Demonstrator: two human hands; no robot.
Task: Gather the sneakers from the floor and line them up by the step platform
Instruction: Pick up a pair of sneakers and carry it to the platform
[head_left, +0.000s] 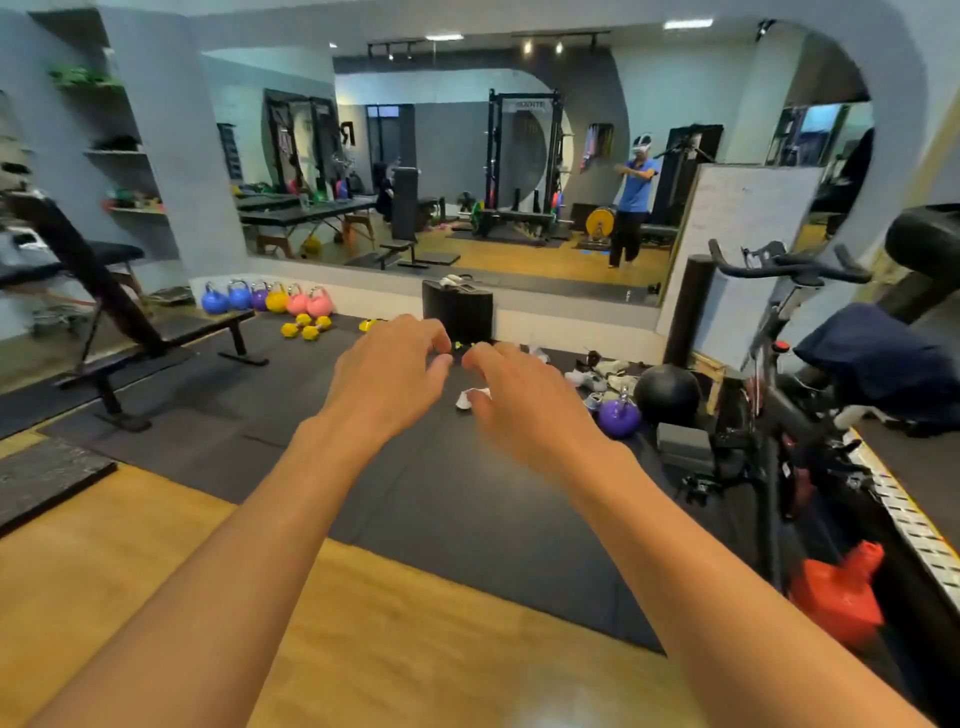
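Both my arms reach forward over the black floor mat (441, 499). My left hand (387, 371) and my right hand (519, 400) hang side by side with fingers loosely curled, holding nothing. A white sneaker (470, 397) lies on the mat, partly hidden behind my right hand. Several more light sneakers (605, 375) lie in a loose heap further right, next to a black ball. A black step platform (458, 312) stands against the mirror wall, with something white on top.
A black medicine ball (667, 392) and a purple kettlebell (619, 415) sit near the sneaker heap. Coloured kettlebells (267, 299) and yellow dumbbells (306, 328) line the wall at left. A weight bench (119, 322) stands left, an exercise bike (795, 415) right.
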